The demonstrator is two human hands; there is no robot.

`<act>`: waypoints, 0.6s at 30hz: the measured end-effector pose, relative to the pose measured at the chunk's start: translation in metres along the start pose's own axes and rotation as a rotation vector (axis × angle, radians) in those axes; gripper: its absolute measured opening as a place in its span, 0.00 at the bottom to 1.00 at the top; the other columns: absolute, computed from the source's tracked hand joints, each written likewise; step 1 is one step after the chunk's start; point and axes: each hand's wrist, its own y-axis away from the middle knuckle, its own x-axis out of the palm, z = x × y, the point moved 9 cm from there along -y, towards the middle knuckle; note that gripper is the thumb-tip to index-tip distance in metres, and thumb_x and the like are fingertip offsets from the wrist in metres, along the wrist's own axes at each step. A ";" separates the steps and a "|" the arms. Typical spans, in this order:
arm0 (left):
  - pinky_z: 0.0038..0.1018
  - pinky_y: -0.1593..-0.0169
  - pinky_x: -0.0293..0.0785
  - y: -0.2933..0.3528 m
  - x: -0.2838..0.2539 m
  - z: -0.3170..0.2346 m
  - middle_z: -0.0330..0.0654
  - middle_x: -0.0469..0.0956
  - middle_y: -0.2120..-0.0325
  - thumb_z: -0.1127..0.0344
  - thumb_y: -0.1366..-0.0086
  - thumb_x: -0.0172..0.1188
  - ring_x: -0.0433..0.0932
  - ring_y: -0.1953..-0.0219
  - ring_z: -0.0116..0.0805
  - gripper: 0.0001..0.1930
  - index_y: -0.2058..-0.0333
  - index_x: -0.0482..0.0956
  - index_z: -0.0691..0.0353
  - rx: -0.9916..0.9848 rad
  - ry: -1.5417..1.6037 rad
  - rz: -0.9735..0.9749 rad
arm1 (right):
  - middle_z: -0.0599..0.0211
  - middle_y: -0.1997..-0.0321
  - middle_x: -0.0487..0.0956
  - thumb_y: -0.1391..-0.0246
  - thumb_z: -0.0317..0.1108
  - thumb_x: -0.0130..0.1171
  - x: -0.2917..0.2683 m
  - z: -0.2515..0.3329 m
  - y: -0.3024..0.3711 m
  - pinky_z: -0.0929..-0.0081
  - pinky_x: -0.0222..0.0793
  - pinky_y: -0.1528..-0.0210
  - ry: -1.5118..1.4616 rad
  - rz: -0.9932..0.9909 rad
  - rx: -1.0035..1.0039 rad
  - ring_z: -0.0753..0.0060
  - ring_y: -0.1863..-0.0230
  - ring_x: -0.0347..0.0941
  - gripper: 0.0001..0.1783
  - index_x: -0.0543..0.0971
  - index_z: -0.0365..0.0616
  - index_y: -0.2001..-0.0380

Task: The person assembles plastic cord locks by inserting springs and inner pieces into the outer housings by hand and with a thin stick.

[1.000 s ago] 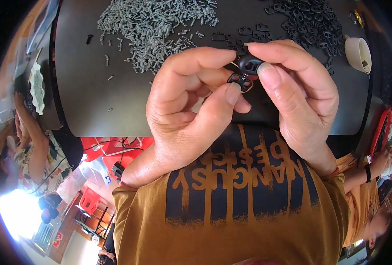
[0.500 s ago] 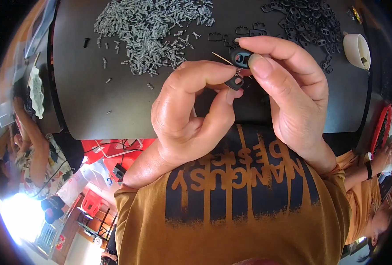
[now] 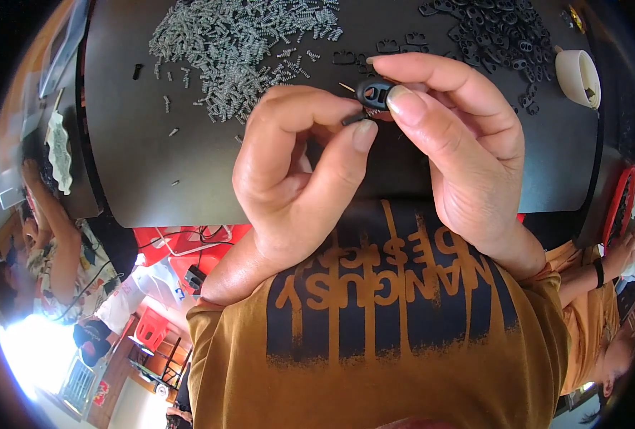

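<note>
My right hand (image 3: pixel 471 146) pinches a black oval cord-lock body (image 3: pixel 372 94) with two holes between thumb and forefinger. Just below it, my left hand (image 3: pixel 285 171) grips a small black cord-lock plunger (image 3: pixel 353 119) between thumb and forefinger. A bit of metal spring (image 3: pixel 372 112) shows between the two black parts, which are close together; whether they touch I cannot tell. The tip of a thin pale pointed stick (image 3: pixel 346 86) sticks out beyond my left forefinger, the rest of it hidden.
A heap of small metal springs (image 3: pixel 235 53) covers the table's back left. Black plastic pieces (image 3: pixel 507 43) pile up at the back right, near a white cup (image 3: pixel 577 77). A small black screw-like piece (image 3: pixel 137 71) lies at left. Other people sit at both sides.
Both hands have shifted slightly left and up. The plunger, earlier face-on with its hole showing, is now tilted edge-on and nearer the cord-lock body; less of the spring shows.
</note>
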 end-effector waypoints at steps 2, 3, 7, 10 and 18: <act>0.14 0.74 0.62 0.007 0.006 0.021 0.36 0.71 0.77 0.80 0.48 0.56 0.66 0.77 0.19 0.10 0.66 0.70 0.65 -0.272 0.404 -0.032 | 0.67 0.64 0.75 0.49 0.24 0.50 0.000 0.000 0.000 0.87 0.66 0.58 -0.008 -0.006 -0.006 0.84 0.63 0.70 0.12 0.73 0.36 0.60; 0.14 0.74 0.62 0.007 0.008 0.020 0.36 0.71 0.77 0.80 0.48 0.56 0.66 0.77 0.19 0.10 0.66 0.70 0.65 -0.273 0.403 -0.033 | 0.67 0.63 0.75 0.49 0.24 0.50 0.001 0.000 0.000 0.88 0.66 0.58 -0.019 0.002 -0.015 0.84 0.63 0.70 0.11 0.73 0.36 0.60; 0.18 0.77 0.62 0.006 0.014 0.024 0.39 0.70 0.80 0.76 0.45 0.51 0.65 0.83 0.24 0.10 0.63 0.67 0.67 -0.397 0.554 -0.063 | 0.67 0.63 0.75 0.49 0.22 0.49 0.000 0.007 0.001 0.89 0.65 0.59 0.048 -0.005 -0.086 0.86 0.64 0.69 0.11 0.73 0.35 0.61; 0.18 0.78 0.63 0.006 0.016 0.026 0.41 0.71 0.81 0.76 0.45 0.49 0.65 0.84 0.25 0.12 0.60 0.65 0.67 -0.458 0.599 -0.055 | 0.69 0.66 0.74 0.49 0.22 0.49 -0.001 0.010 0.001 0.90 0.64 0.61 0.181 -0.024 -0.146 0.87 0.66 0.68 0.10 0.73 0.35 0.61; 0.18 0.77 0.65 0.007 0.019 0.028 0.44 0.73 0.79 0.76 0.44 0.48 0.68 0.83 0.27 0.12 0.59 0.65 0.67 -0.459 0.623 -0.049 | 0.71 0.69 0.72 0.48 0.23 0.49 0.000 0.010 0.000 0.92 0.61 0.67 0.182 0.000 -0.169 0.88 0.71 0.65 0.10 0.73 0.35 0.61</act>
